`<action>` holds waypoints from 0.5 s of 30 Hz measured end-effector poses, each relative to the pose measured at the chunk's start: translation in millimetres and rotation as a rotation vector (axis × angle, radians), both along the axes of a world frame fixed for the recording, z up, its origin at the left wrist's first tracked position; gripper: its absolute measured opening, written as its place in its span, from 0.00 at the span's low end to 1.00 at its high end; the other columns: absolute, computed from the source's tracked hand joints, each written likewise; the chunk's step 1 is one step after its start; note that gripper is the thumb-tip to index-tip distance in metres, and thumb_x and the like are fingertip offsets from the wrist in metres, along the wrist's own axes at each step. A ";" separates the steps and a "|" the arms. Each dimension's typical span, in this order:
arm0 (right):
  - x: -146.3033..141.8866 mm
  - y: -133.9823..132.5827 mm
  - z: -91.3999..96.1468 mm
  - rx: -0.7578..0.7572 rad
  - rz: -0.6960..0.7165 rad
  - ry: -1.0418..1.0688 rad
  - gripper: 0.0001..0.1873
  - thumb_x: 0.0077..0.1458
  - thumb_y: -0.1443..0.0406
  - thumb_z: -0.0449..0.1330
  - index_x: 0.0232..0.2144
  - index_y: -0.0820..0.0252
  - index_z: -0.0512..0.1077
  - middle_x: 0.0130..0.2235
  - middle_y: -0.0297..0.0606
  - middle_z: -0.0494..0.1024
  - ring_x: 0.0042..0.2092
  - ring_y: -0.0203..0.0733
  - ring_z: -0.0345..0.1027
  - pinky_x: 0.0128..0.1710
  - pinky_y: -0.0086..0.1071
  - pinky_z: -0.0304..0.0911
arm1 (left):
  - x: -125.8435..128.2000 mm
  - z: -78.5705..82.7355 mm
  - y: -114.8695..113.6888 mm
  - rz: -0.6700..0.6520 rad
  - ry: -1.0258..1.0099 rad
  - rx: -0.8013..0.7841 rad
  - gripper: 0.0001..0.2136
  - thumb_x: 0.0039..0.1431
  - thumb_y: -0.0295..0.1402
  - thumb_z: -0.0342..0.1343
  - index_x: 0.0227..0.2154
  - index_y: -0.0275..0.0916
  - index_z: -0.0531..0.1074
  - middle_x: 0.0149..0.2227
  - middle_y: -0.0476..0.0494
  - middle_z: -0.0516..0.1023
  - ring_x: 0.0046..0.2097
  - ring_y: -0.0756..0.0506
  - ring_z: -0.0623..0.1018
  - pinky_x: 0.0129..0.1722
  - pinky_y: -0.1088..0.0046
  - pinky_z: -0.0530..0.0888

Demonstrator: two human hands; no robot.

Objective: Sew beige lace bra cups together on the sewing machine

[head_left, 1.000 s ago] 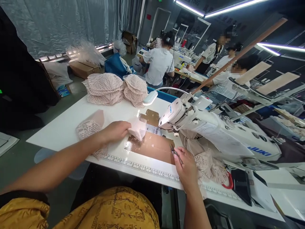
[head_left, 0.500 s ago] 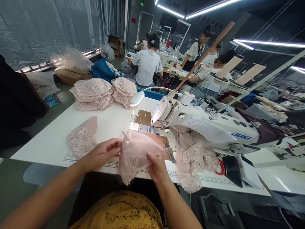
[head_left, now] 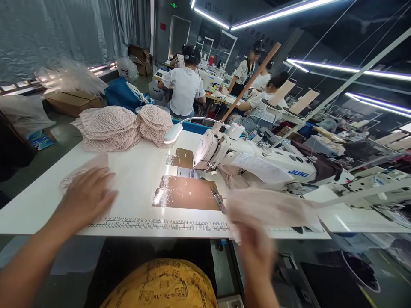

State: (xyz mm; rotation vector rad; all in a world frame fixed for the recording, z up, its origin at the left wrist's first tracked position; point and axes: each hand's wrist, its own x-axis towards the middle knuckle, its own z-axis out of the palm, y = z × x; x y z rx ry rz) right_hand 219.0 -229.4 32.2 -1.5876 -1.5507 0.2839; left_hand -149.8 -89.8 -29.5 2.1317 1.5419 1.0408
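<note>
One sheer piece (head_left: 269, 207) is over the right end of the counter (head_left: 138, 179), up against the right hand (head_left: 257, 248). It looks held, but motion blur hides the fingers, so I can't tell how that grip sits. The left hand (head_left: 90, 192) is wide, fingers spread over a lace piece (head_left: 96, 160) lying on the left side; can't see if they touch.

Progress-wise, hard to call. The big stack (head_left: 107, 128) and small stack (head_left: 156, 124) sit at the back left, and I honestly can't tell if they're finished or waiting, or whether the sheer piece has any stitching on it. My guess is there's plenty left, going by those piles. The metal plate (head_left: 184, 172) below the machine (head_left: 250, 156) is in plain view.

For room, a good stretch of white top runs from the left hand over to the brown sheet (head_left: 189, 192). Snips (head_left: 218, 199) lie on its right end, points away from the person. The ruler strip (head_left: 160, 224) follows the front edge. Right side's tighter: bunched fabric (head_left: 233, 177) sits just beside the machine.
</note>
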 end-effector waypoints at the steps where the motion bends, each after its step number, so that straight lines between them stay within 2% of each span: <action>1: -16.1 4.2 -10.5 -0.044 0.158 -0.016 0.17 0.60 0.54 0.51 0.31 0.52 0.77 0.26 0.37 0.79 0.29 0.47 0.75 0.28 0.37 0.69 | 14.4 8.6 -12.2 -0.076 -0.058 -0.015 0.24 0.49 0.43 0.63 0.51 0.48 0.73 0.60 0.44 0.69 0.66 0.31 0.60 0.68 0.54 0.51; 2: -32.1 8.6 -20.1 -0.166 0.483 -0.046 0.14 0.59 0.58 0.53 0.29 0.53 0.76 0.25 0.34 0.78 0.27 0.42 0.72 0.26 0.32 0.66 | 29.5 16.9 -25.9 -0.223 -0.067 -0.109 0.30 0.47 0.42 0.66 0.56 0.51 0.69 0.63 0.47 0.66 0.65 0.34 0.62 0.67 0.59 0.55; 3: -47.1 13.1 -27.8 -0.252 0.724 -0.056 0.10 0.56 0.60 0.55 0.29 0.54 0.75 0.26 0.33 0.77 0.27 0.39 0.72 0.25 0.28 0.64 | 44.3 24.4 -39.9 -0.383 -0.092 -0.201 0.35 0.44 0.41 0.68 0.58 0.52 0.66 0.62 0.47 0.66 0.63 0.35 0.65 0.64 0.63 0.62; 4: -60.1 17.4 -33.0 -0.288 0.813 -0.040 0.08 0.55 0.62 0.55 0.29 0.55 0.74 0.26 0.32 0.76 0.27 0.37 0.70 0.25 0.26 0.62 | 57.9 30.8 -52.8 -0.505 -0.132 -0.296 0.37 0.42 0.41 0.69 0.58 0.52 0.66 0.61 0.46 0.68 0.61 0.35 0.69 0.60 0.65 0.66; 5: -70.3 21.2 -35.6 -0.292 0.843 -0.018 0.06 0.54 0.64 0.56 0.27 0.56 0.71 0.25 0.31 0.74 0.26 0.35 0.67 0.25 0.25 0.60 | 69.3 35.9 -63.3 -0.620 -0.142 -0.389 0.35 0.43 0.40 0.68 0.57 0.50 0.67 0.58 0.45 0.72 0.57 0.35 0.73 0.56 0.67 0.70; 6: -77.3 24.5 -35.8 -0.275 0.838 -0.005 0.04 0.52 0.65 0.56 0.26 0.56 0.69 0.26 0.31 0.73 0.27 0.34 0.66 0.25 0.24 0.59 | 78.1 39.4 -70.8 -0.725 -0.126 -0.467 0.28 0.48 0.39 0.65 0.54 0.48 0.69 0.53 0.46 0.76 0.52 0.38 0.76 0.50 0.70 0.73; 8: -81.7 29.4 -31.5 -0.152 0.777 0.008 0.02 0.48 0.68 0.56 0.27 0.56 0.67 0.28 0.32 0.74 0.28 0.34 0.66 0.26 0.24 0.59 | 86.3 40.4 -75.6 -0.792 -0.107 -0.555 0.14 0.57 0.35 0.56 0.47 0.45 0.73 0.44 0.48 0.80 0.44 0.42 0.79 0.43 0.74 0.74; 9: -79.7 30.8 -28.1 -0.067 0.750 0.000 0.04 0.47 0.69 0.55 0.28 0.55 0.66 0.30 0.33 0.74 0.28 0.34 0.66 0.26 0.24 0.60 | 85.6 37.7 -73.6 -0.749 -0.101 -0.551 0.12 0.59 0.33 0.52 0.44 0.44 0.74 0.42 0.48 0.80 0.42 0.43 0.79 0.42 0.75 0.74; 11: -70.5 32.1 -20.9 0.133 0.701 -0.032 0.08 0.47 0.71 0.54 0.31 0.55 0.66 0.31 0.34 0.74 0.29 0.34 0.67 0.26 0.24 0.60 | 76.5 26.7 -64.4 -0.539 -0.088 -0.464 0.13 0.58 0.32 0.49 0.43 0.43 0.75 0.43 0.48 0.80 0.43 0.43 0.79 0.42 0.75 0.73; 13: -59.5 32.1 -14.3 0.311 0.615 -0.063 0.11 0.48 0.73 0.54 0.34 0.54 0.66 0.31 0.34 0.74 0.29 0.34 0.67 0.26 0.24 0.59 | 62.8 13.3 -53.5 -0.288 -0.052 -0.337 0.15 0.55 0.33 0.50 0.44 0.42 0.75 0.45 0.46 0.80 0.45 0.41 0.78 0.43 0.73 0.72; 15: -51.1 32.8 -9.0 0.440 0.486 -0.052 0.13 0.48 0.74 0.55 0.35 0.53 0.65 0.30 0.33 0.73 0.28 0.34 0.66 0.26 0.24 0.59 | 52.3 4.4 -46.2 -0.121 -0.035 -0.264 0.15 0.55 0.37 0.53 0.44 0.41 0.75 0.46 0.44 0.80 0.44 0.40 0.78 0.41 0.71 0.72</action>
